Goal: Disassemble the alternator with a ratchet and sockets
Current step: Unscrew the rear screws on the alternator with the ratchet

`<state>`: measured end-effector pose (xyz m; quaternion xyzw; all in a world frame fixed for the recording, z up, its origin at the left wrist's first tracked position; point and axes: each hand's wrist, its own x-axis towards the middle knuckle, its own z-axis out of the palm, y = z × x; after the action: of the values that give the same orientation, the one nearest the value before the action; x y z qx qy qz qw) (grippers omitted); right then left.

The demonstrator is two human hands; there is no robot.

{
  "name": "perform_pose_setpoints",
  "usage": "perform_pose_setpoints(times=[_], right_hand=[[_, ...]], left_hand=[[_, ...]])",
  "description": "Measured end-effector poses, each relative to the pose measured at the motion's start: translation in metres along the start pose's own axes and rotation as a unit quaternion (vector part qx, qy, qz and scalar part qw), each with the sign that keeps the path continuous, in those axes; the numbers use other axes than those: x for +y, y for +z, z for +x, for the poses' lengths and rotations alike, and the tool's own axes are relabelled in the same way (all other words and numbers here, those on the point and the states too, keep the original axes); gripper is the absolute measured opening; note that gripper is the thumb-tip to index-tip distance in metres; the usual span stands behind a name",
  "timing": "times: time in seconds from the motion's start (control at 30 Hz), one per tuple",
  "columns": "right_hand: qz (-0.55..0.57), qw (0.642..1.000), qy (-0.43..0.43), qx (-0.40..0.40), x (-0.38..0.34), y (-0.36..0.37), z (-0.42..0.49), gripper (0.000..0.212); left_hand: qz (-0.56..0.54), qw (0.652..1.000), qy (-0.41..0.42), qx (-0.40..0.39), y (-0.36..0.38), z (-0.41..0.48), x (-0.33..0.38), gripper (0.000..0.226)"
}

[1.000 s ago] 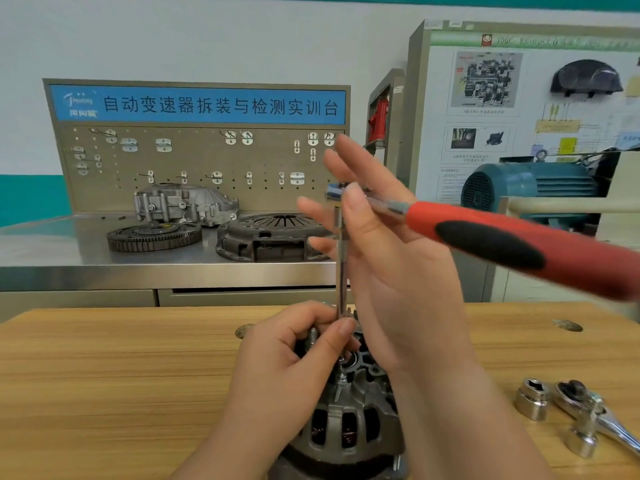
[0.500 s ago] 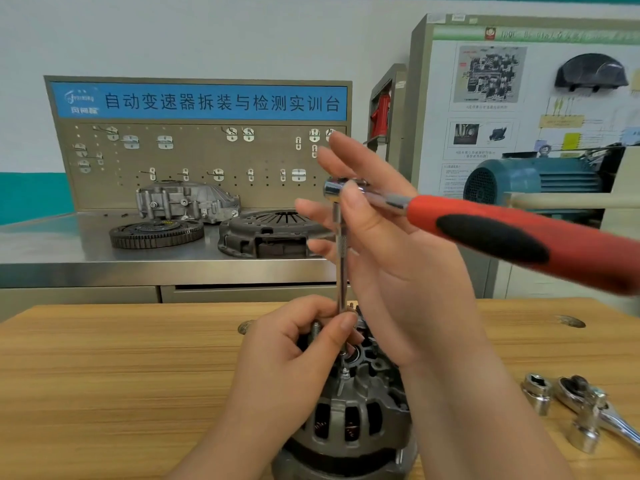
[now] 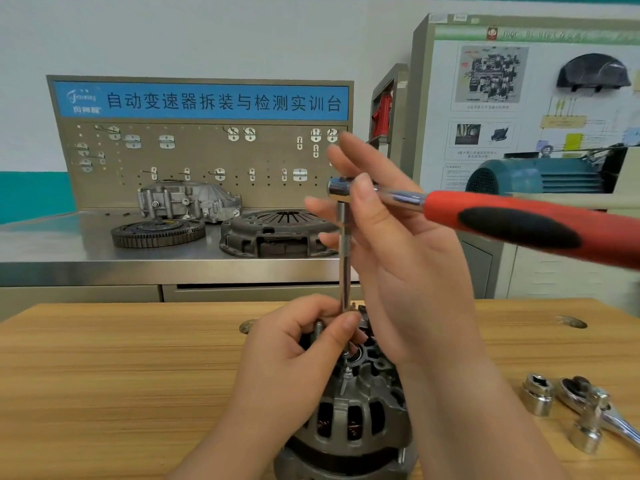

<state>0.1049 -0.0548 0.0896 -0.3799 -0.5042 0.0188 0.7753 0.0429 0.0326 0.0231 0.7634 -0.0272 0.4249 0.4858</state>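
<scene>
The alternator (image 3: 349, 420) is standing on the surface (image 3: 121, 375); the left hand (image 3: 298, 355) is pinching the extension bar (image 3: 344, 258) low, the right hand (image 3: 405, 271) pinching the ratchet (image 3: 485, 218) head, fingers (image 3: 360, 157) straight; I'd be keeping the bar plumb

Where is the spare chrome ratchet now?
The spare ratchet lies on the wooden table, head view's lower right, beside a loose socket, right of the alternator.
</scene>
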Motion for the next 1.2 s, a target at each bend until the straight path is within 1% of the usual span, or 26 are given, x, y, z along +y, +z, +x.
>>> perform_pose_setpoints(times=[0.07, 0.13, 0.17, 0.2, 0.23, 0.27, 0.3, 0.33, 0.4, 0.43, 0.5, 0.6, 0.67, 0.73, 0.8, 0.87, 0.93, 0.97, 1.03, 1.1, 1.17, 1.2], right_hand=[[0.04, 0.998, 0.046, -0.017, -0.0005, -0.0009, 0.0008, 0.027], [0.072, 0.992, 0.098, -0.021, -0.0006, -0.004, 0.002, 0.042], [0.081, 0.99, 0.113, -0.02, -0.0007, -0.0054, 0.0024, 0.048], [0.084, 0.989, 0.117, -0.017, -0.0004, -0.0061, 0.0026, 0.049], [0.075, 0.991, 0.106, -0.014, 0.0003, -0.0063, 0.0027, 0.045], [0.055, 0.995, 0.085, -0.008, 0.0006, -0.0062, 0.0028, 0.036], [0.03, 0.998, 0.058, -0.001, 0.0003, -0.0058, 0.0028, 0.027], [0.001, 1.0, 0.026, 0.004, -0.0004, -0.006, 0.0024, 0.024], [-0.048, 0.999, -0.022, -0.014, -0.0009, -0.0057, 0.0012, 0.026], [-0.053, 0.998, -0.026, -0.025, -0.0012, -0.0046, 0.001, 0.026], [-0.023, 0.999, -0.002, -0.029, -0.0005, -0.0031, 0.001, 0.027], [0.054, 0.996, 0.061, -0.022, -0.0007, -0.0031, 0.0022, 0.029], [0.079, 0.992, 0.098, -0.02, -0.0012, -0.0049, 0.0033, 0.044], [0.085, 0.988, 0.123, -0.026, -0.0009, -0.0047, 0.0026, 0.05], [0.069, 0.992, 0.103, -0.026, 0.0007, -0.0026, 0.0012, 0.041], [0.025, 0.998, 0.048, -0.009, 0.0005, -0.0004, 0.0002, 0.023], [-0.019, 1.0, -0.005, -0.002, 0.0003, 0.0003, -0.0008, 0.023], [-0.03, 0.999, -0.016, -0.007, 0.0009, 0.0005, -0.0007, 0.024], [-0.009, 1.0, 0.005, -0.014, 0.0013, 0.0008, -0.0006, 0.023], [0.042, 0.997, 0.056, -0.013, 0.0009, -0.0004, 0.0008, 0.026], [0.086, 0.99, 0.109, -0.009, 0.0005, -0.0034, 0.0019, 0.046], [0.1, 0.987, 0.126, -0.008, -0.0004, -0.0039, 0.0024, 0.052]], left_hand=[[-0.006, 1.0, -0.001, -0.004, -0.0006, -0.0003, -0.0009, 0.01], [-0.005, 1.0, 0.0, -0.013, -0.0016, -0.0005, -0.0024, 0.011], [0.001, 1.0, 0.004, -0.019, -0.002, -0.0006, -0.0024, 0.016], [0.009, 1.0, 0.007, -0.025, -0.0022, -0.0009, -0.0025, 0.02], [0.017, 0.999, 0.007, -0.027, -0.0022, -0.0008, -0.0029, 0.02], [0.024, 0.999, 0.004, -0.026, -0.0022, -0.0006, -0.0031, 0.017], [0.029, 0.999, -0.001, -0.02, -0.0022, -0.0005, -0.0034, 0.012], [0.03, 0.999, -0.007, -0.012, -0.0017, -0.0003, -0.0033, 0.01], [0.027, 1.0, -0.008, -0.003, -0.0011, -0.001, -0.0029, 0.01], [0.027, 1.0, -0.005, 0.001, -0.0007, -0.001, -0.0024, 0.01], [0.019, 1.0, -0.003, 0.004, -0.0004, -0.0011, -0.0015, 0.011], [0.001, 1.0, -0.003, -0.007, -0.0015, -0.0012, -0.0022, 0.013], [0.01, 1.0, 0.006, -0.021, -0.0019, -0.0014, -0.0027, 0.019], [0.025, 0.999, 0.011, -0.025, -0.0017, -0.0013, -0.0031, 0.022], [0.037, 0.999, 0.011, -0.017, -0.0015, -0.0003, -0.0032, 0.014], [0.03, 1.0, 0.002, -0.005, -0.0009, 0.0004, -0.0032, 0.008], [0.011, 1.0, -0.007, 0.002, -0.0001, 0.0004, -0.003, 0.008], [0.007, 1.0, -0.005, 0.004, 0.0003, 0.0005, -0.003, 0.008], [0.013, 1.0, 0.0, 0.005, 0.0008, 0.0003, -0.0035, 0.007], [0.015, 1.0, 0.008, 0.0, 0.0, -0.0001, -0.0046, 0.009], [0.015, 1.0, 0.02, -0.017, -0.0006, -0.0006, -0.0046, 0.014], [0.017, 0.999, 0.025, -0.022, -0.0008, -0.0008, -0.0049, 0.017]])
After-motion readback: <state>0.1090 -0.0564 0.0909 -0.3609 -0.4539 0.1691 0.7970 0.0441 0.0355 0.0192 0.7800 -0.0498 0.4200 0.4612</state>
